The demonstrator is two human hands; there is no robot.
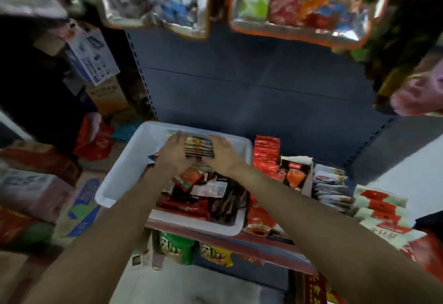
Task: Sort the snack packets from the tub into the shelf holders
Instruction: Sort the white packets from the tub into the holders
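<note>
One white tub (124,179) holds a heap of snack packets (203,191), too jumbled to count. Two hands, left hand (173,151) and right hand (221,151), share one stack of packets (199,149).

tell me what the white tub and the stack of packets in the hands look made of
White tub: looks like moulded plastic, smooth and semi-matt, with a rounded rolled rim and soft corners. Stack of packets, pressed between the left hand and right hand: probably printed plastic or foil film; the thin layered edges and the glossy crinkled wrappers lower in the tub suggest it, though blur hides detail.
</note>
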